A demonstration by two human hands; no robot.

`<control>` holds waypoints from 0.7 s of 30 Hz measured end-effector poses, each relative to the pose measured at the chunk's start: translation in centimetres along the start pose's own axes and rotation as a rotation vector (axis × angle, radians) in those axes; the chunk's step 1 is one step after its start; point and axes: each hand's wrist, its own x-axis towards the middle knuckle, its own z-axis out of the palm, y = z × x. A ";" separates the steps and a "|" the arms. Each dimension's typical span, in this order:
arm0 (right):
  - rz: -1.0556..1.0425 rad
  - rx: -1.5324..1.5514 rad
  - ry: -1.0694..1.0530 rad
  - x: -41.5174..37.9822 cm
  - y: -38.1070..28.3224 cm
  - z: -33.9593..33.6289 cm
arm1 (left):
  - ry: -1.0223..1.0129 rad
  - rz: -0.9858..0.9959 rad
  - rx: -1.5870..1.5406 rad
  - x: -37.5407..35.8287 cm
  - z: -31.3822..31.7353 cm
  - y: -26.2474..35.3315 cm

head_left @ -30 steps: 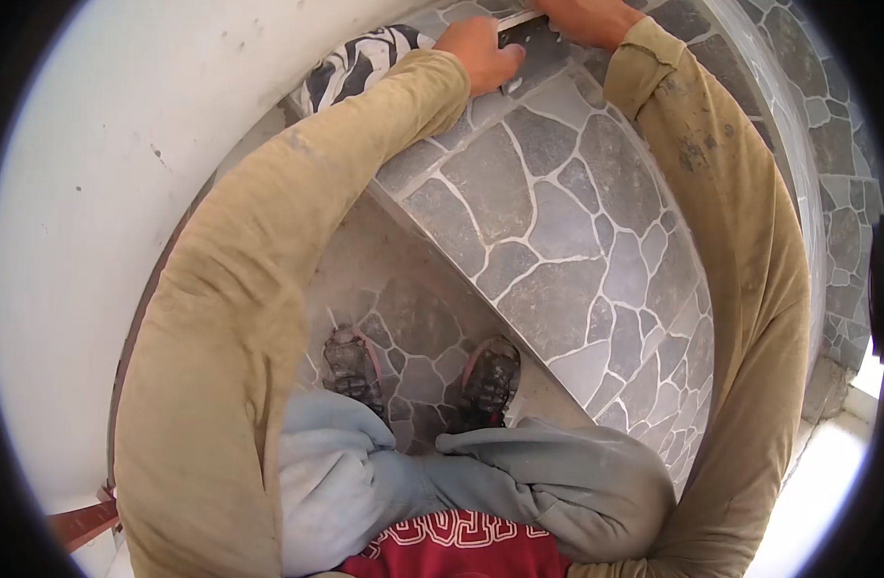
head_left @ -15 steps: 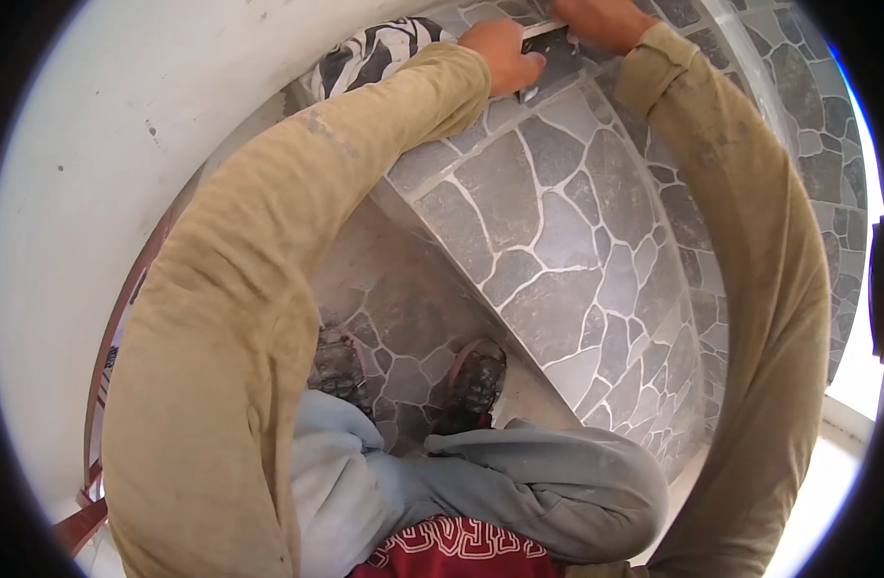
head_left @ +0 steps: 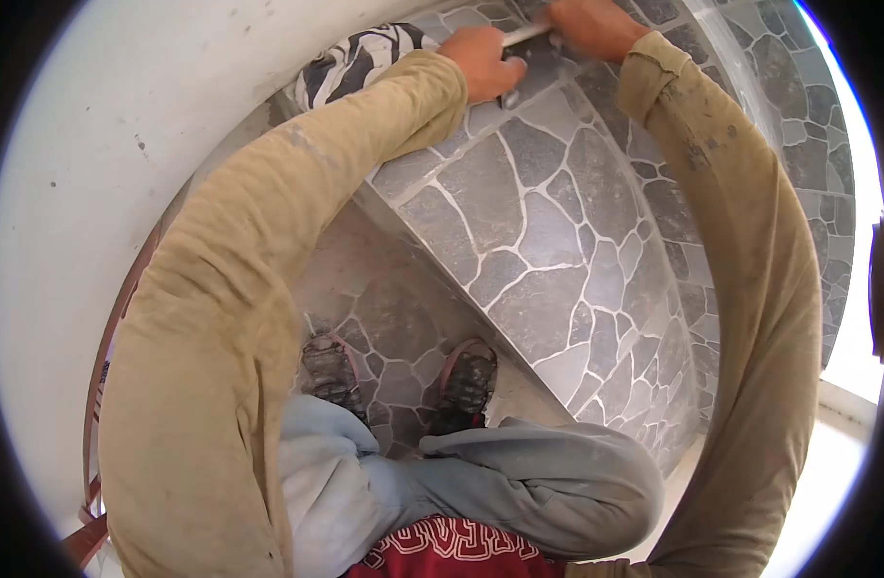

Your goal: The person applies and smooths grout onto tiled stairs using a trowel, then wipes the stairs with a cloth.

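Observation:
At the top of the view my left hand (head_left: 482,64) is closed, its thumb pointing right. A small dark tip (head_left: 509,98) shows below its fingers; the rest of what it grips is hidden. My right hand (head_left: 598,29) is closed too, a little further right. A pale narrow strip (head_left: 527,35) runs between the two hands, its right end at my right fingers. Both hands are low over the grey stone-patterned step (head_left: 558,202), near its far end. Beside my left hand lies a black-and-white patterned bundle (head_left: 360,65) against the wall.
A curved white wall (head_left: 124,173) rises on the left. The step's edge (head_left: 461,289) drops to a lower floor (head_left: 394,308), where my feet in dark sandals (head_left: 469,380) stand. More stone-patterned surface (head_left: 798,87) lies beyond on the right. A reddish-brown rail (head_left: 88,539) stands at lower left.
Both hands have shifted slightly left in the view, the left one also a little down. The pale strip between them shows more plainly now. Both hands stay closed.

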 end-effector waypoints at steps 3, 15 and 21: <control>0.000 0.074 0.107 0.0 -0.1 -0.1 | 0.146 0.033 -0.027 0.1 0.7 -0.5; 0.119 0.040 -0.018 0.1 0.0 -0.8 | 0.134 0.010 -0.070 -0.1 0.6 -0.2; 0.038 0.151 -0.159 -0.1 -0.8 -1.7 | 0.180 -0.008 0.023 -0.5 0.5 0.4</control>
